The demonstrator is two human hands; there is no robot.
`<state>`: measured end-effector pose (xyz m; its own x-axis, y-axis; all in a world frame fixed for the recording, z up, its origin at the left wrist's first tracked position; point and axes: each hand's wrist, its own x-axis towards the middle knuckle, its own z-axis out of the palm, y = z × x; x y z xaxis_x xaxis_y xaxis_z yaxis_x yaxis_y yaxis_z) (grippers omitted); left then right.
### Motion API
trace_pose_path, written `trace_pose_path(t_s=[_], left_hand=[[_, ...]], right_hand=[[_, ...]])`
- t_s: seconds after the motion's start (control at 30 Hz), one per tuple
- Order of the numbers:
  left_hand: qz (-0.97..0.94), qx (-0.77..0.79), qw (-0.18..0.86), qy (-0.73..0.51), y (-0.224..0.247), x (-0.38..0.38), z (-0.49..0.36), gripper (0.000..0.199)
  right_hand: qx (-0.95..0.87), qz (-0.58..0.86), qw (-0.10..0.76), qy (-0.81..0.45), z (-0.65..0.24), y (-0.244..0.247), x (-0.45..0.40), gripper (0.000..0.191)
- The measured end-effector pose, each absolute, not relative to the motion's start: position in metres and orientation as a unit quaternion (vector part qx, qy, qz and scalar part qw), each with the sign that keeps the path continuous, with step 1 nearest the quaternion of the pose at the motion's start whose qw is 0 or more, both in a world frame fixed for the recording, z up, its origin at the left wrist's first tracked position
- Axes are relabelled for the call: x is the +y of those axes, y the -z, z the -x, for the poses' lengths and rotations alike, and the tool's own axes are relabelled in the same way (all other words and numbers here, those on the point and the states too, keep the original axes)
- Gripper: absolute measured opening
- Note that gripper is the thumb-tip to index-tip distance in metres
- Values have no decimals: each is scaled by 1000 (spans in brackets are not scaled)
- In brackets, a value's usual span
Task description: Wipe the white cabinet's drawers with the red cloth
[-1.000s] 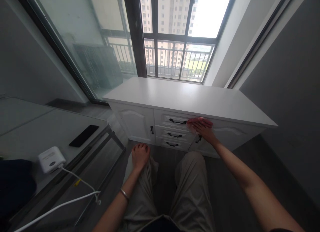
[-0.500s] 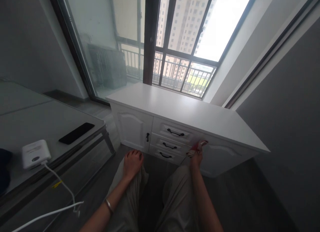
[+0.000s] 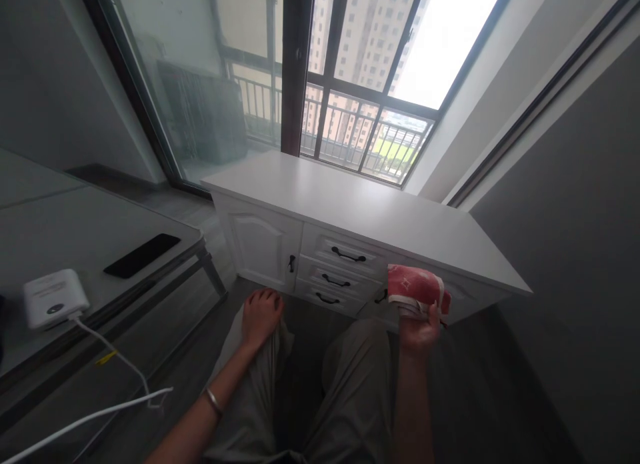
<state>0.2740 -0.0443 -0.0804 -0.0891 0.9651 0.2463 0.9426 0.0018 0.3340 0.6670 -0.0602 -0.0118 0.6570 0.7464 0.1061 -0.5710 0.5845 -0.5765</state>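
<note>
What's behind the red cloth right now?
Behind the red cloth in the right hand is the white cabinet, with a black handle showing just beside its left edge. The patch directly behind is covered.

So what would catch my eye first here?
Probably the bright window beyond the long white cabinet, with tall buildings outside. Next, the red cloth in the right hand, vivid in front of the cabinet. Then perhaps the black phone on the table at the left.
</note>
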Motion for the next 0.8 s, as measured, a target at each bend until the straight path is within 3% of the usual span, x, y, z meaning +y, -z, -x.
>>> trace_pose_path(t_s=[0.13,0.27,0.47,0.57,0.8], left_hand=[[-669,711,44,-213,80,-44,-274,33],[-639,736,50,-217,77,-40,-282,36],[-659,721,62,-205,77,-16,-315,35],[-689,698,82,-178,92,8,-347,35],[-797,578,158,-70,144,64,-435,44]], right_hand=[[-173,263,868,-383,-656,14,-85,51],[-140,295,829,-453,-650,71,-98,37],[-92,283,815,-497,-659,142,-100,34],[-56,279,818,-500,-667,147,-98,25],[-51,301,810,-501,-672,130,-108,26]])
